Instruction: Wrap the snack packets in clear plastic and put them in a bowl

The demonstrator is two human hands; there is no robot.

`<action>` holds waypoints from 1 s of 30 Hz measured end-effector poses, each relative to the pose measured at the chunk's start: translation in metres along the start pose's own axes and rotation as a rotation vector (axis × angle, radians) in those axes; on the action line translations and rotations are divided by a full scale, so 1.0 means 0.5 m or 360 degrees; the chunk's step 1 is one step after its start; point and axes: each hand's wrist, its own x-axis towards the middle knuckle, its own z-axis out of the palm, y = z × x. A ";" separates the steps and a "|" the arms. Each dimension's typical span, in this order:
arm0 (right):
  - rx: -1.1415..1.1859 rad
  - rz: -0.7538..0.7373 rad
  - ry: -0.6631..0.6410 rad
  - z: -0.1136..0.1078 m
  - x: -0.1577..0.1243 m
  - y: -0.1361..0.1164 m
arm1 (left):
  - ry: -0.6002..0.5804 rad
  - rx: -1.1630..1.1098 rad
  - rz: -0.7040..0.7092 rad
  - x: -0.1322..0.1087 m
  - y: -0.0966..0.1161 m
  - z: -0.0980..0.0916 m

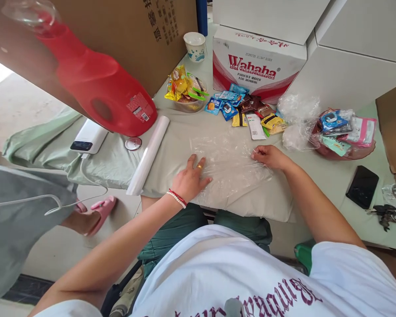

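A sheet of clear plastic wrap lies wrinkled on the cloth-covered table in front of me. My left hand, wearing a ring and bracelets, rests flat on its left part with the fingers spread. At the far right side of the sheet, my right hand has thumb and fingers closed on the film's edge. A roll of plastic wrap lies slantwise to the left of my left hand. Beyond the sheet is a pile of small snack packets, blue, brown and yellow.
A clear bowl of packaged snacks stands behind, near a paper cup. Crumpled film and a reddish bowl of packets sit right, beside a phone. Left are a red bottle and a power bank. Another person's foot shows below.
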 end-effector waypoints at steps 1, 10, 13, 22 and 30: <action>0.0033 0.0034 0.0052 0.005 -0.021 0.005 | 0.0014 -0.0010 0.0018 0.001 -0.004 0.000; -0.0260 0.0083 0.0601 0.059 -0.172 0.079 | 0.0336 0.0037 0.0256 0.018 -0.014 0.054; -0.0647 0.0022 0.0993 0.015 -0.189 0.055 | 0.0145 0.0069 0.0313 0.024 -0.018 0.053; -0.1244 -0.1262 -0.0316 0.191 -0.130 -0.125 | -0.0187 -0.0178 0.0415 0.063 -0.063 0.008; -0.1127 -0.1221 -0.0375 0.343 -0.103 -0.107 | 0.0555 -0.0222 0.0317 0.054 -0.018 -0.015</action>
